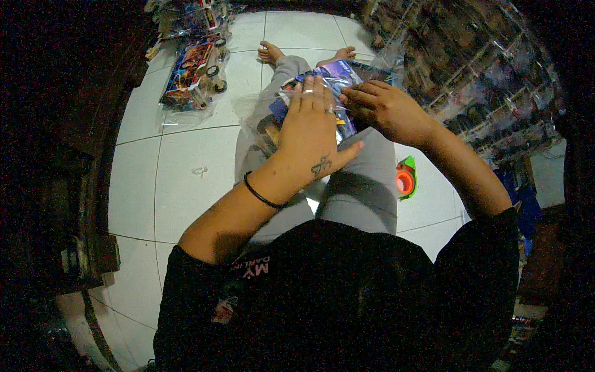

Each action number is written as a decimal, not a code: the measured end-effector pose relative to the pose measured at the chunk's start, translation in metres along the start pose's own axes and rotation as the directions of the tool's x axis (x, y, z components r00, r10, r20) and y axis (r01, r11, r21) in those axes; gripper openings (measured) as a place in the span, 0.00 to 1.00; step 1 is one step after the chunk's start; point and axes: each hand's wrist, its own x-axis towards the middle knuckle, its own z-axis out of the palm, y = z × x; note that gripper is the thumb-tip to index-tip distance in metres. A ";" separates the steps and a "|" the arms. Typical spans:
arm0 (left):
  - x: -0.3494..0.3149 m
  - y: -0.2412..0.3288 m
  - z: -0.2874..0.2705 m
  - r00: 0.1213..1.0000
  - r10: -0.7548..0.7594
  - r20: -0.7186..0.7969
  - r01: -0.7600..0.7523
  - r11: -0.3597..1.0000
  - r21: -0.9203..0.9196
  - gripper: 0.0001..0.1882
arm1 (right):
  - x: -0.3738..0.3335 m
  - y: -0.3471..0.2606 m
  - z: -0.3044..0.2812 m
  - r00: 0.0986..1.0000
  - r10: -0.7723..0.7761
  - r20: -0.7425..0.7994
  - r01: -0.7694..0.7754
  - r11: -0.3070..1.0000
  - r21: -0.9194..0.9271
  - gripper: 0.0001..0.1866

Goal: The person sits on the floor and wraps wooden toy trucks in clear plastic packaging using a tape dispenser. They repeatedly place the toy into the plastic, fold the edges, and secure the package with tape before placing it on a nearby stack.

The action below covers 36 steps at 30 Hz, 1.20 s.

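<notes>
Across my lap lies a colourful printed toy package (343, 73) in a loose clear plastic bag (253, 118). My left hand (310, 127) rests flat on top of it, fingers together and stretched out, thumb spread to the right. At the package's right side is my right hand (384, 108), its fingers bent and closed, with the fingertips against the wrapped surface. Whatever those fingertips pinch is hidden. Both hands cover much of the package's middle.
An orange and green tape dispenser (405, 178) is on the tiled floor beside my right thigh. Bagged toy vehicle boxes (192, 71) with wheels stand at the far left. A large pile of plastic-wrapped goods (477, 80) fills the right. A small clear scrap (199, 170) lies left.
</notes>
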 end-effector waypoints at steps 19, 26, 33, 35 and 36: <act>-0.025 0.010 0.009 0.918 0.336 -0.211 -0.320 0.941 0.104 0.15 | -0.166 -0.070 0.143 -0.093 0.965 -0.247 -0.995 -0.101 -0.020 0.51; -0.025 -0.007 0.005 0.917 0.362 -0.169 -0.346 0.931 0.117 0.14 | -0.336 -0.108 0.326 -0.338 0.780 0.526 -0.926 -0.376 -0.037 0.27; -0.029 -0.006 0.010 0.909 0.384 -0.164 -0.349 0.914 0.209 0.19 | -0.234 -0.041 0.155 -0.346 0.717 0.606 0.397 -0.473 0.786 0.12; -0.029 -0.006 0.011 0.900 0.395 -0.186 -0.364 0.914 0.179 0.18 | -0.169 -0.008 0.054 -0.352 0.924 0.150 0.004 -0.158 0.987 0.15; -0.029 -0.006 0.011 0.894 0.395 -0.210 -0.367 0.917 0.158 0.18 | -0.132 0.004 0.011 -0.241 0.959 -0.149 -0.219 0.096 0.971 0.18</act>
